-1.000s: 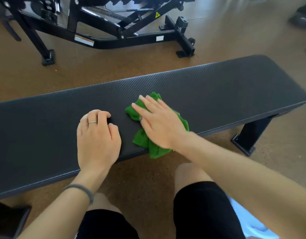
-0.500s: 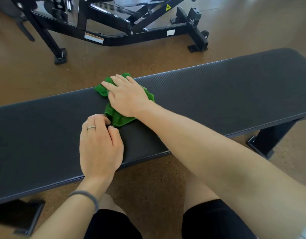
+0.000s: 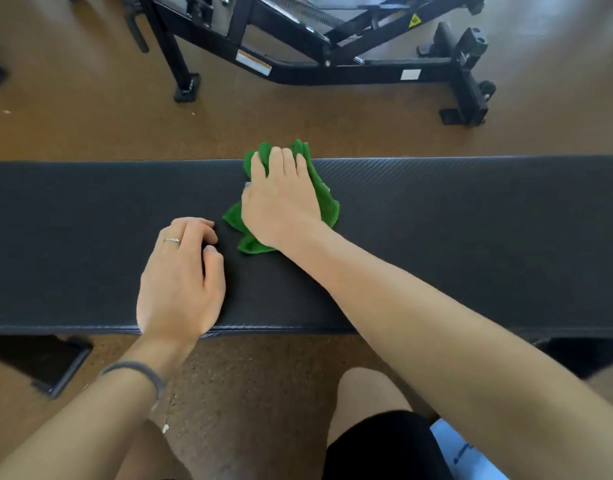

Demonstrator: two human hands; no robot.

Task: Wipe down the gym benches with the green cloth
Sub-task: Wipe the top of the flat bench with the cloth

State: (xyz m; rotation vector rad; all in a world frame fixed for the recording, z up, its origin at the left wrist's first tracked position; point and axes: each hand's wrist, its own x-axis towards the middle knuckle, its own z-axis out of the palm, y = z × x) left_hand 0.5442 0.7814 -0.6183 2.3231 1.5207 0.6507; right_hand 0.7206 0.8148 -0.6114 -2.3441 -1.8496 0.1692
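A long black padded gym bench (image 3: 471, 237) runs across the view from left to right. A crumpled green cloth (image 3: 327, 206) lies on its top near the far edge, its tip hanging past that edge. My right hand (image 3: 281, 202) presses flat on the cloth, fingers curled over its far end. My left hand (image 3: 180, 282) rests on the bench's near edge, left of the cloth, fingers bent and holding nothing; a ring and a grey wristband show on it.
A black steel machine frame (image 3: 332, 67) stands on the brown floor beyond the bench. A bench foot (image 3: 56, 365) sits at the lower left. My knees in black shorts (image 3: 377, 445) are close under the bench's near edge.
My right hand has pushed the green cloth from the bench's near edge across to the far edge. The left hand has stayed planted on the bench; the view has swung square to the bench.
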